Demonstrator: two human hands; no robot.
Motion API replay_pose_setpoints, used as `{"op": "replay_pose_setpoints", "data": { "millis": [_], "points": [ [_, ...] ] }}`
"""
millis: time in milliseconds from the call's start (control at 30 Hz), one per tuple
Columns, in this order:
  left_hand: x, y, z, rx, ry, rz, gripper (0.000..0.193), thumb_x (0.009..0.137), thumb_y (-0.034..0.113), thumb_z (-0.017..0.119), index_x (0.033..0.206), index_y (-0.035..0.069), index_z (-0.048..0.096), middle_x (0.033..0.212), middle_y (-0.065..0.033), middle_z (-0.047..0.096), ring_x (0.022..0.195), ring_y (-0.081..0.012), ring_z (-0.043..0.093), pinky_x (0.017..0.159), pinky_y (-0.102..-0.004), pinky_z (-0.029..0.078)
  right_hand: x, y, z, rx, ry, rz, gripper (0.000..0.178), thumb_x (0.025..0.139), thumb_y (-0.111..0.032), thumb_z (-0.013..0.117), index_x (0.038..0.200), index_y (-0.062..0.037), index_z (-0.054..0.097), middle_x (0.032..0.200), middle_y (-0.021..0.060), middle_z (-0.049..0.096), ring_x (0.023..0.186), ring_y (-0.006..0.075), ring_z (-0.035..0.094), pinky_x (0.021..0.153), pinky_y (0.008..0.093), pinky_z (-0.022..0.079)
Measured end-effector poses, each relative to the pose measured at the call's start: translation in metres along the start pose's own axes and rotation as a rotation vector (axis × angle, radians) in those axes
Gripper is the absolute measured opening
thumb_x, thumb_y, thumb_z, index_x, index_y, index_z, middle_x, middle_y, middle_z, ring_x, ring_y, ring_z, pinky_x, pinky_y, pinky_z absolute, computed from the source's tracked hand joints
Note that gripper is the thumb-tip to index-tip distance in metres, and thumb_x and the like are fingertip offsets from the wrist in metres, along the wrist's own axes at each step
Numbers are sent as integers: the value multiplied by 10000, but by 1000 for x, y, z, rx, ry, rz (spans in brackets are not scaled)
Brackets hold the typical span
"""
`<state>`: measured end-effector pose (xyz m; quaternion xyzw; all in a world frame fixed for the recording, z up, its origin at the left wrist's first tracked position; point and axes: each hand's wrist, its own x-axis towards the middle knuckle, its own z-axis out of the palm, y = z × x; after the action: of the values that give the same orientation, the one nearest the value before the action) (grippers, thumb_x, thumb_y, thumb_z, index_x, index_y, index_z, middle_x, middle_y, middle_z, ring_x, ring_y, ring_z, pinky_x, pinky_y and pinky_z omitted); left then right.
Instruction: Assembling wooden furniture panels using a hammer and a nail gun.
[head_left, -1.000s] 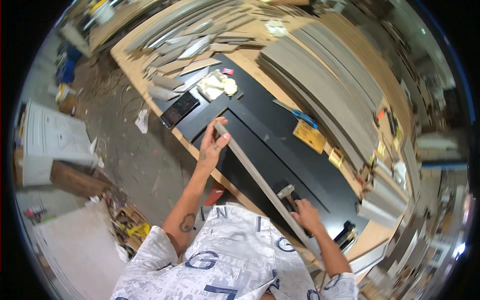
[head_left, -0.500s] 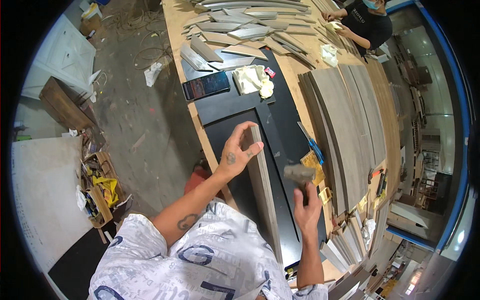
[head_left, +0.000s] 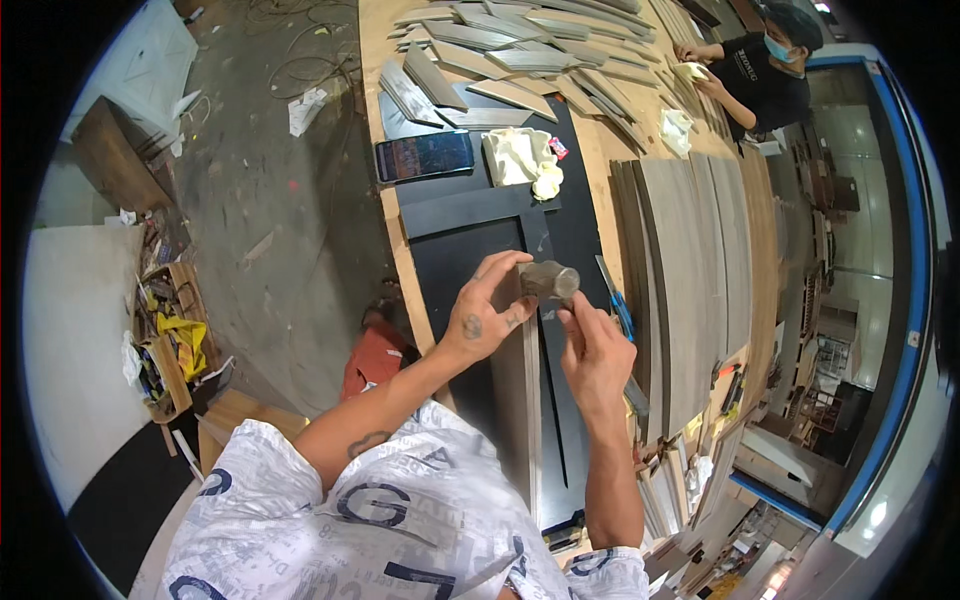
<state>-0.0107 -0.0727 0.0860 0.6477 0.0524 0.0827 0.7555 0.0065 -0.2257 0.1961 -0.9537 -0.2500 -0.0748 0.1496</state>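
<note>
One table [head_left: 378,50] of pale wood carries a black panel [head_left: 440,275], with a stack of grey-brown boards [head_left: 690,280] to the panel's right. Over the panel runs a long grey strip [head_left: 518,400], pointing away from the person; the left hand [head_left: 485,310] grips its far end between thumb and fingers. The right hand's [head_left: 598,360] grip is closed around a hammer [head_left: 545,281], its head at that end; whether they touch I cannot tell. Beyond the left hand lies a dark phone [head_left: 425,156].
</note>
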Motion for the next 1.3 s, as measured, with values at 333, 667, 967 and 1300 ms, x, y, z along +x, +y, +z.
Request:
{"op": "replay_pose_setpoints", "data": {
  "millis": [333, 667, 967, 1300],
  "points": [
    [1, 1, -4, 93, -24, 33, 519, 868, 217, 771, 1315, 51, 565, 1294, -85, 550, 1149, -206, 562, 994, -314, 440, 2, -1, 0, -43, -54, 14, 288, 888, -114, 723, 1170, -117, 667, 665, 78, 530, 562, 246, 550, 521, 373, 435],
    [4, 1, 2, 109, -2, 52, 467, 837, 128, 743, 1275, 60, 594, 1223, -85, 604, 1094, -233, 597, 932, -320, 472, -4, -2, -10, -34, 6, 79, 274, 893, -136, 718, 1163, -135, 676, 666, 74, 548, 576, 260, 575, 521, 372, 433],
    [8, -8, 0, -16, 83, -45, 340, 872, 149, 754, 1181, 31, 673, 1012, -55, 675, 868, -133, 642, 807, -265, 512, -165, 35, 14, 202, -2, 596, 220, 899, -174, 707, 1107, -111, 738, 861, 117, 664, 765, 290, 646, 718, 364, 516],
    [22, 0, -3, 54, 43, 20, 314, 925, 92, 719, 1211, -6, 632, 1102, -58, 650, 1008, -139, 604, 920, -271, 490, -432, 22, -75, 288, 77, 1402, 412, 920, -339, 695, 1234, -73, 674, 1223, 186, 666, 1056, 318, 670, 936, 371, 511]
  ]
}}
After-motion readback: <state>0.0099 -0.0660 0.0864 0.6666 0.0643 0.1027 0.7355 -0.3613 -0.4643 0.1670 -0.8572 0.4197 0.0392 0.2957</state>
